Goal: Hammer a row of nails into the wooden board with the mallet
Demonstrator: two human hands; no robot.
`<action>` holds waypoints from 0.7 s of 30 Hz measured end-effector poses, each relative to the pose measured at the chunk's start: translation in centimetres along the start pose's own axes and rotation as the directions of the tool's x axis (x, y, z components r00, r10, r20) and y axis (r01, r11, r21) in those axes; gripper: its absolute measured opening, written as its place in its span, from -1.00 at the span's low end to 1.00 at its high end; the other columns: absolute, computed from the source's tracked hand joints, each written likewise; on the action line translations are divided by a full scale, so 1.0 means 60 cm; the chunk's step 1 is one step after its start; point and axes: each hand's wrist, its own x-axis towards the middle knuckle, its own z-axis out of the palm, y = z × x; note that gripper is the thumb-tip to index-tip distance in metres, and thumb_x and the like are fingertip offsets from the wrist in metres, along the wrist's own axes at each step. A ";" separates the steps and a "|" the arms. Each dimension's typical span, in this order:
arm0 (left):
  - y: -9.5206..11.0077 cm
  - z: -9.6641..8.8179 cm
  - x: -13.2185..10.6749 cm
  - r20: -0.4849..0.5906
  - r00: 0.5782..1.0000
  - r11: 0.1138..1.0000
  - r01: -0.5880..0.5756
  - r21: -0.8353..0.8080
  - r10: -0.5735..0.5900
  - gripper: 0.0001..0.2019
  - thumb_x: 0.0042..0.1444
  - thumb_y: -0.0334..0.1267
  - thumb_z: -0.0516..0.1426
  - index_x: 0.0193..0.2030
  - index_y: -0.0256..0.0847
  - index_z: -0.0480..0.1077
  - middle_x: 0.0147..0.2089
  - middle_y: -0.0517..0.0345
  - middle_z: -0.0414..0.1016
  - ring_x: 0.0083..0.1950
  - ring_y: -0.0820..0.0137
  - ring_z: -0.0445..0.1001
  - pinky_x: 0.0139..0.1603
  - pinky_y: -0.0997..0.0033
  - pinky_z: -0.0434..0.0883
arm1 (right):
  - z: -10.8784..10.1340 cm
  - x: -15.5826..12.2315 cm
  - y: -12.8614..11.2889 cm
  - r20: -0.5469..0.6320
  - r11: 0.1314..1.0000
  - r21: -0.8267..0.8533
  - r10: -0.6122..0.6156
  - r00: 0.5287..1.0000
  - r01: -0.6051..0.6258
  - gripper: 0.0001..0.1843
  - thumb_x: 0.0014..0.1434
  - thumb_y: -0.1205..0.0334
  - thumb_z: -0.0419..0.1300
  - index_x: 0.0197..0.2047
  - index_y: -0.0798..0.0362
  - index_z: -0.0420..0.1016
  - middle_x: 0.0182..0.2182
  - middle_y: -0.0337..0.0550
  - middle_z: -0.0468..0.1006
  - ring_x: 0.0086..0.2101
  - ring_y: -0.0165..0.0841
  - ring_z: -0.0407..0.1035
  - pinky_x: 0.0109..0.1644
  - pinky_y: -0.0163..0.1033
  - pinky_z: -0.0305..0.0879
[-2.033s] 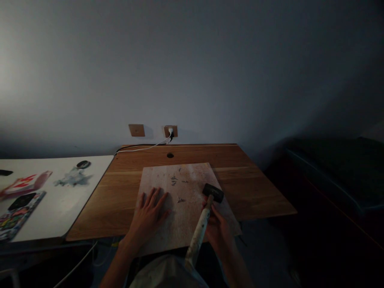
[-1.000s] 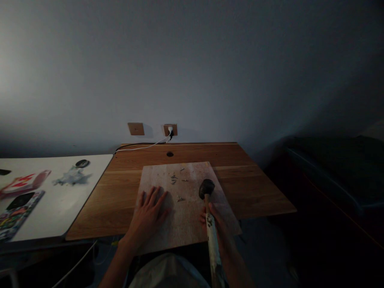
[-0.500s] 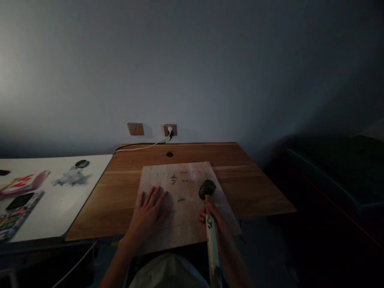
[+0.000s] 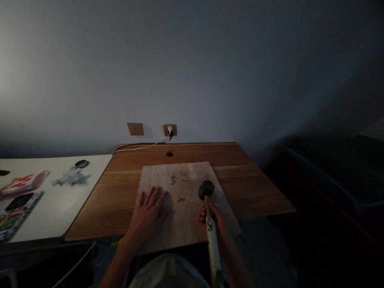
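A pale wooden board [image 4: 186,224] lies on a brown wooden desk [image 4: 120,196]. My left hand [image 4: 148,218] lies flat on the board's left part, fingers spread, holding nothing. My right hand [image 4: 214,220] grips the paint-stained handle of a mallet [image 4: 207,190]. The mallet's black head rests on the board near its right edge. Several small nails [image 4: 177,180] are scattered on the board ahead of both hands, one [image 4: 180,199] between my hands.
A white table [image 4: 57,200] adjoins the desk on the left, with a red packet [image 4: 24,182], a printed book [image 4: 15,214] and a small dark object [image 4: 82,163]. A white cable [image 4: 144,147] runs to a wall socket [image 4: 170,130]. Dark furniture [image 4: 330,172] stands right.
The mallet swung from a slanted position to pointing straight away from me, its head shifting left on the board. My left hand stayed flat.
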 end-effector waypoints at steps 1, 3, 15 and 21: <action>0.000 0.000 0.000 0.000 1.000 1.000 -0.001 0.000 0.001 -0.43 0.38 0.12 -0.04 0.44 -0.01 0.17 0.49 -0.04 0.16 0.51 0.01 0.09 0.45 -0.24 0.01 | 0.000 0.000 0.000 -0.005 0.999 0.034 0.015 1.000 -0.015 -0.64 -0.01 -0.02 0.47 -0.26 0.01 0.53 -0.48 -0.31 0.53 -0.52 -0.45 0.39 -0.48 -0.35 0.36; 0.001 -0.001 0.000 0.001 1.000 1.000 -0.005 -0.004 0.005 -0.42 0.38 0.12 -0.05 0.45 -0.02 0.16 0.50 -0.04 0.15 0.51 0.02 0.08 0.45 -0.24 0.00 | 0.001 -0.001 -0.001 -0.019 0.995 0.088 0.040 0.999 -0.038 -0.67 -0.02 0.02 0.48 -0.28 0.02 0.54 -0.49 -0.31 0.53 -0.52 -0.45 0.40 -0.47 -0.36 0.37; 0.001 0.002 0.000 0.000 1.000 1.000 -0.001 -0.008 0.001 -0.43 0.38 0.11 -0.04 0.45 -0.01 0.14 0.50 -0.04 0.13 0.51 0.03 0.07 0.46 -0.24 -0.01 | 0.008 -0.006 -0.011 -0.020 0.994 0.049 0.095 0.995 -0.094 -0.65 -0.10 0.02 0.51 -0.37 0.05 0.54 -0.53 -0.31 0.49 -0.54 -0.47 0.38 -0.43 -0.36 0.41; -0.001 0.003 -0.001 -0.010 1.000 1.000 -0.010 -0.013 0.010 -0.43 0.38 0.11 -0.04 0.45 0.00 0.14 0.50 -0.03 0.14 0.52 0.03 0.06 0.47 -0.23 -0.02 | 0.013 -0.013 -0.020 -0.009 0.989 0.054 0.137 0.991 -0.136 -0.67 -0.09 0.06 0.50 -0.37 0.07 0.55 -0.51 -0.28 0.51 -0.52 -0.46 0.39 -0.42 -0.37 0.41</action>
